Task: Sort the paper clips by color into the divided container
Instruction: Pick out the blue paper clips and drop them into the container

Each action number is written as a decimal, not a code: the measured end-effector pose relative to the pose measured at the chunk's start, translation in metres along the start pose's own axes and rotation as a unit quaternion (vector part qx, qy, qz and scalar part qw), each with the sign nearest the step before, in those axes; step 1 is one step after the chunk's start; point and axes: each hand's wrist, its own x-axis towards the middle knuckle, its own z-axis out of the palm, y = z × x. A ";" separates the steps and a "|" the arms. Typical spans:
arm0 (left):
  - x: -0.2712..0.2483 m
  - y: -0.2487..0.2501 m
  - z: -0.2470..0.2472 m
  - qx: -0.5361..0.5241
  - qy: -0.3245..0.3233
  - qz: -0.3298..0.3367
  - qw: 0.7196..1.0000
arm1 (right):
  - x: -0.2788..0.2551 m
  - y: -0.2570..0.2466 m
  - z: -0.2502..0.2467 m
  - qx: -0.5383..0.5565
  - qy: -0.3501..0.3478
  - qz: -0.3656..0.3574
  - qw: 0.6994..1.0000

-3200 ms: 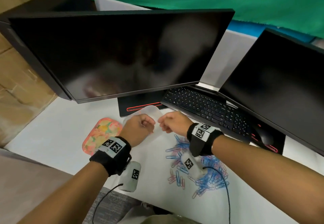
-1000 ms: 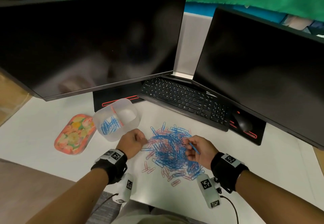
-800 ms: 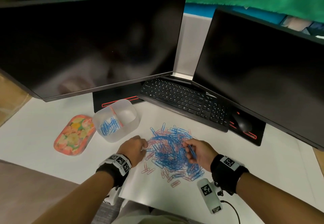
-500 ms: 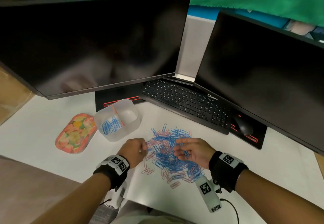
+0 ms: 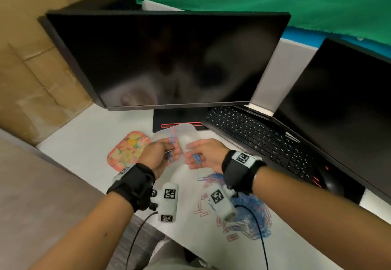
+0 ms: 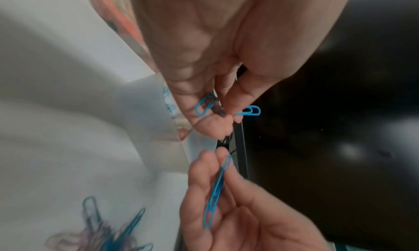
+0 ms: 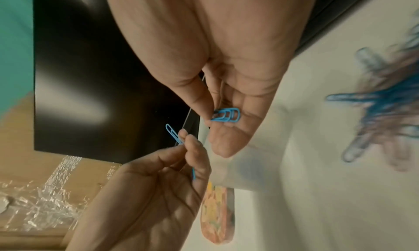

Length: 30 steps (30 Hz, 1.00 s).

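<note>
Both hands hover just in front of the translucent divided container, which they partly hide. My left hand pinches blue paper clips between thumb and fingers, one sticking up over the container's pink divider. My right hand pinches a small bunch of blue clips between thumb and fingers. The mixed pile of blue and pink clips lies on the white table under my right wrist, with loose pink clips at its left edge.
A peach floral tray lies left of the container. Two dark monitors stand behind, with a black keyboard and a mouse to the right. Cardboard lines the left side.
Both hands have left the pile and risen toward the container, each carrying blue clips. The head view has swung left and closer.
</note>
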 end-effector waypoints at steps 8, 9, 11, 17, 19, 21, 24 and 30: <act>0.003 0.019 -0.027 -0.074 0.057 -0.015 0.996 | 0.045 -0.035 0.048 -0.122 0.016 -0.011 0.992; 0.004 0.020 -0.028 -0.071 0.060 -0.016 0.996 | 0.048 -0.036 0.049 -0.156 0.015 -0.018 0.988; 0.007 0.021 -0.028 -0.062 0.069 -0.021 0.995 | 0.051 -0.038 0.048 -0.208 0.008 -0.033 0.978; 0.022 0.028 -0.021 -0.015 0.095 -0.048 0.994 | 0.040 -0.035 0.027 -0.187 0.066 -0.072 0.977; 0.025 0.030 -0.017 0.010 0.096 -0.053 0.994 | 0.031 -0.027 0.011 -0.140 0.083 -0.064 0.985; 0.029 0.030 -0.011 0.041 0.093 -0.055 0.993 | 0.020 -0.016 -0.011 -0.132 0.095 -0.059 0.985; 0.031 0.029 -0.003 0.085 0.096 -0.038 0.991 | 0.002 0.004 -0.049 -0.140 0.124 -0.047 0.981; 0.020 0.012 0.021 0.231 -0.030 0.049 0.971 | -0.036 0.054 -0.097 -0.226 0.164 -0.020 0.960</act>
